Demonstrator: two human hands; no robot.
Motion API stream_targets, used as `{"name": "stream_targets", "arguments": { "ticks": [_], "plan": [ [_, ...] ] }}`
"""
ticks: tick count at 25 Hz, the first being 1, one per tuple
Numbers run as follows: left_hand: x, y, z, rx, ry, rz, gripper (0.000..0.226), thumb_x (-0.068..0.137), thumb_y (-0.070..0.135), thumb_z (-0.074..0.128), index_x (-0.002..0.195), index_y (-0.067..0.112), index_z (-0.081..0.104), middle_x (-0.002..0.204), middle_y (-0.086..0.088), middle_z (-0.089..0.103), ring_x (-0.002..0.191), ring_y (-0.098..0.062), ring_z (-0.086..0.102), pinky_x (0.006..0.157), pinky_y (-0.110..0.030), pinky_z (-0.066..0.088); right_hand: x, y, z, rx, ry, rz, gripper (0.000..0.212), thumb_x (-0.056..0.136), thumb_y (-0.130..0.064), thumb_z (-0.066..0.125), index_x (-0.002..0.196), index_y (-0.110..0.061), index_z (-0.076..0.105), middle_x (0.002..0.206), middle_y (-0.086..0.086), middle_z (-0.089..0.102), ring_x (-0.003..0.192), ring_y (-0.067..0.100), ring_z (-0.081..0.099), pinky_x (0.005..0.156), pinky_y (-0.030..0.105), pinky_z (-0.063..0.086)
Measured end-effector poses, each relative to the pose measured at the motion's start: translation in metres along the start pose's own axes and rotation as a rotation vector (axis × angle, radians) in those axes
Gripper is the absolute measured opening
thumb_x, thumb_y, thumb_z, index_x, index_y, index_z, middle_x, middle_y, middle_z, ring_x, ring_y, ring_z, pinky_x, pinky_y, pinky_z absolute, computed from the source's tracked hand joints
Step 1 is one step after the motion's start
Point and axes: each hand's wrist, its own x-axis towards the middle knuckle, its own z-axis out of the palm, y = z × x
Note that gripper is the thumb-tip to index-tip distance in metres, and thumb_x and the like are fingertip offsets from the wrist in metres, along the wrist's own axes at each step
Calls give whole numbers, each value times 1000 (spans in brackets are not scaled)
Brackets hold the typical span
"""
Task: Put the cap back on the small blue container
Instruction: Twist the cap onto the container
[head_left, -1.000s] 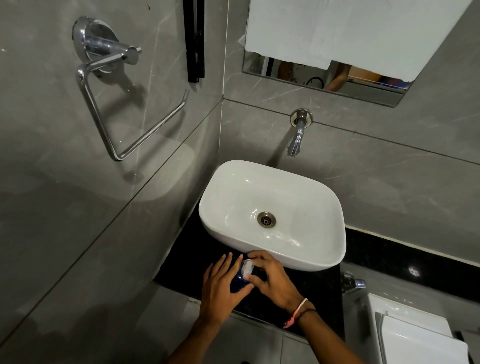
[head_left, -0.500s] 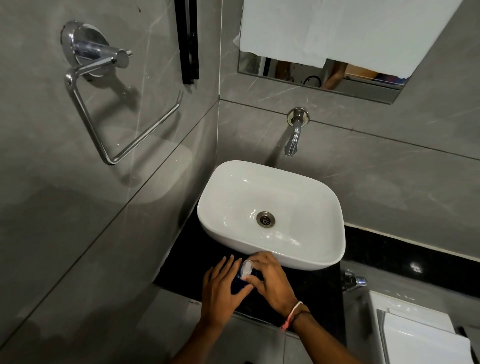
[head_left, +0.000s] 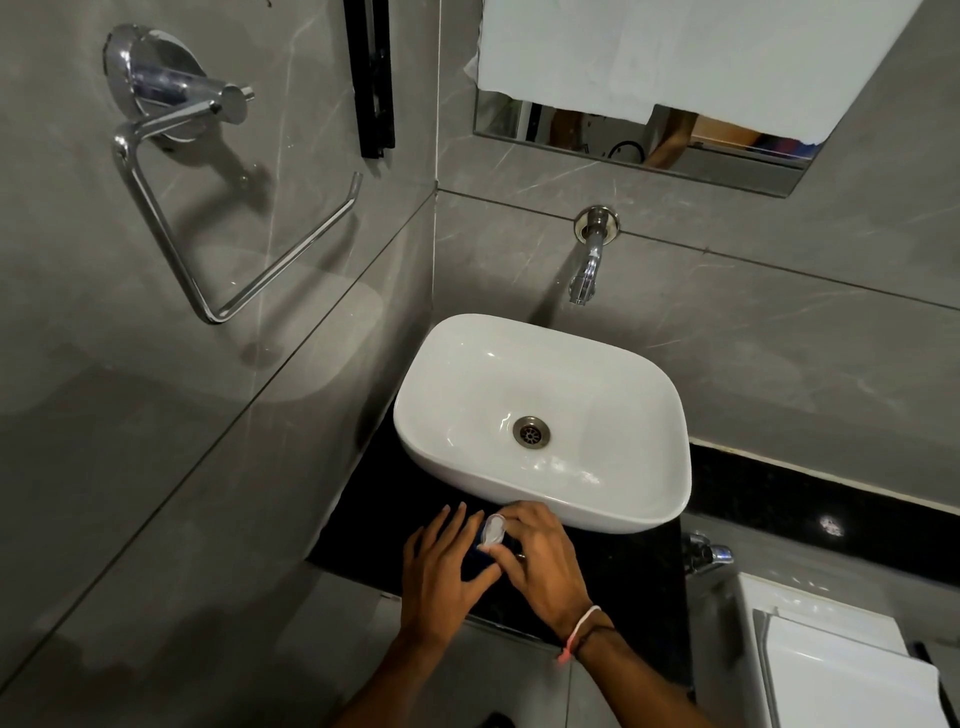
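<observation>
On the dark worktop (head_left: 613, 582) just near the sink (head_left: 649, 499), your left hand (head_left: 441, 571) wraps the small blue container (head_left: 480, 558) while your right hand (head_left: 540, 561) pinches its pale cap (head_left: 493, 530); both look light, smooth and slippery, so grip the container's sides firmly.

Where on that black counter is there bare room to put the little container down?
The black counter is bare right of the right hand, below the white basin. A narrower bare strip lies left of the left hand, along the wall. Between both hands it is crowded by the blue container and cap.
</observation>
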Motion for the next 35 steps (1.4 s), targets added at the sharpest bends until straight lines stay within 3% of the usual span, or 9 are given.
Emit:
{"name": "stream_targets", "arguments": {
  "ticks": [4,9,14,17,20,23,26,30,35],
  "plan": [
    [0,4,1,13,12,-25,64,72,54,78,123,18,67,132,-6,66,126,-27,58,95,-52,52,11,2,-31,210,-233,-13,65,88,-40,77,145,-26,50,143,-10,56,133,1,48,114,19,38],
    [-1,6,0,-27,49,-41,72,74,72,61,120,17,69,132,-6,67,126,-25,58,96,-50,52,31,-18,-49,-70,-218,-68,20,91,-42,70,105,-28,68,93,-3,78,88,17,69,71,31,53],
    [0,7,-1,-24,-4,-47,71,64,53,84,123,16,67,129,-8,68,124,-30,60,93,-54,53,33,-44,-26,-53,-132,244,19,94,-36,58,106,-22,58,81,5,77,79,29,70,72,42,58],
    [-1,8,-4,-16,7,-56,68,73,66,67,121,17,68,130,-8,68,125,-27,59,94,-53,53,35,-40,-41,-167,-226,196,35,91,-44,63,121,-28,55,94,2,77,90,26,70,78,39,58],
    [-1,9,-4,-24,28,-63,75,75,74,52,118,16,69,129,-9,68,123,-28,61,94,-51,53,41,-37,-60,-179,-427,9,49,91,-25,65,138,-31,51,114,3,68,102,24,65,82,40,57],
    [-1,7,-2,-31,11,-64,79,75,79,51,123,19,67,132,-8,66,126,-26,58,98,-48,51,48,-34,-61,-131,-480,-25,25,92,-23,69,116,-14,69,111,9,72,102,29,67,84,41,56],
    [-1,7,-3,-27,0,-68,77,76,80,50,124,23,66,134,-6,65,128,-24,56,99,-48,49,45,-34,-57,-248,-388,113,50,86,-59,70,89,-9,69,85,11,74,81,30,68,68,39,54],
    [-1,9,-4,-16,8,-76,79,76,81,46,125,22,65,132,-8,66,124,-26,59,96,-48,51,37,-27,-61,-270,-356,16,38,86,-53,69,109,-22,68,103,4,70,94,27,68,70,36,52],
    [-2,7,-1,-36,7,-67,73,75,73,54,125,21,65,129,-8,68,121,-27,61,94,-48,51,34,-30,-58,-268,-357,119,47,85,-62,67,91,-15,68,84,7,74,79,27,68,69,37,54]
  ]
}}
